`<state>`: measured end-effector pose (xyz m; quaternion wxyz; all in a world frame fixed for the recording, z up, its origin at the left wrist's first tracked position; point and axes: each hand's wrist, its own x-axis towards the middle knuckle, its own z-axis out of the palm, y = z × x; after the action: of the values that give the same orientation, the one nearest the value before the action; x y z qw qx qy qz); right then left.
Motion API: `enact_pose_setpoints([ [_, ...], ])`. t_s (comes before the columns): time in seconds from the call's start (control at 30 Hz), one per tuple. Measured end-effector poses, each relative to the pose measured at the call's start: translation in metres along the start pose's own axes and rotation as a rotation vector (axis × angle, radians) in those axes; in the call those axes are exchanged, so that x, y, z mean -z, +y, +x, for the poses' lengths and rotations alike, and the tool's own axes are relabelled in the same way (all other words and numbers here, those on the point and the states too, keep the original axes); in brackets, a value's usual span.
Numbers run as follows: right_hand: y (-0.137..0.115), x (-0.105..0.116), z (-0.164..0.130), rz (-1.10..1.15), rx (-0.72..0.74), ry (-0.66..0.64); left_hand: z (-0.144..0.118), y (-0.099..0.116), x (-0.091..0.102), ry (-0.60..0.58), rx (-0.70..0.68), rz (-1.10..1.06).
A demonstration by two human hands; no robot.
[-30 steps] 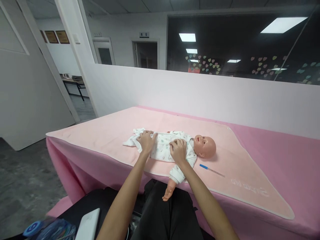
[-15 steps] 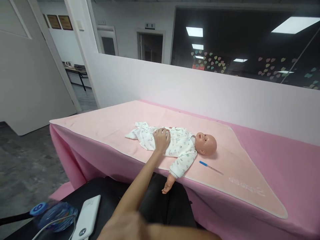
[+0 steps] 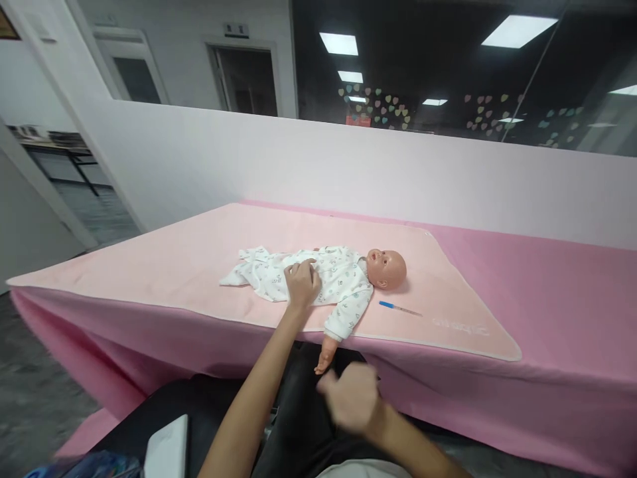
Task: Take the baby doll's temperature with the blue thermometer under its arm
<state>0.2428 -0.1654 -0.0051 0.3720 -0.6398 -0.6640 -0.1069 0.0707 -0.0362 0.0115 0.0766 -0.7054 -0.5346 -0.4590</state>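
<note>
A single head-worn camera looks forward and down from above the person's lap (image 3: 298,415), with both forearms entering from the bottom edge. The right hand (image 3: 353,398), low in frame, is nearer the lens than the left hand (image 3: 302,285) and the doll (image 3: 343,269), which sit near mid-frame. The wide view crosses the pink-covered table (image 3: 527,299) to the white wall (image 3: 348,166) and dark window (image 3: 398,40) beyond.

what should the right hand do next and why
Probably guide the doll's arm in over the mat: it sticks out past the front edge, and the right hand is close by, blurred, with nothing seen in it. The left hand rests on the doll's clothes and could steady them.
</note>
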Motion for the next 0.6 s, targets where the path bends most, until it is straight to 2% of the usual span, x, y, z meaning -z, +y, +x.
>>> enact_pose_setpoints([
  [0.07,0.014,0.019,-0.029,-0.032,-0.044,0.032,-0.001,0.001,0.001,-0.031,0.007,0.015],
  [0.13,0.042,0.034,-0.034,-0.128,-0.14,0.121,-0.002,0.002,0.002,-0.052,0.02,0.044],
  [0.23,0.091,0.045,-0.021,-0.269,-0.163,0.036,-0.003,0.003,0.005,-0.044,0.055,0.087],
  [0.33,0.118,0.045,-0.015,-0.24,-0.197,-0.081,-0.006,0.003,0.01,-0.022,0.076,0.081],
  [0.47,0.112,0.055,-0.016,0.01,-0.344,-0.157,-0.013,-0.001,0.017,-0.036,0.058,0.015],
  [0.6,0.088,0.078,0.002,0.281,-0.408,-0.123,-0.018,-0.004,0.02,-0.046,0.066,-0.04],
])
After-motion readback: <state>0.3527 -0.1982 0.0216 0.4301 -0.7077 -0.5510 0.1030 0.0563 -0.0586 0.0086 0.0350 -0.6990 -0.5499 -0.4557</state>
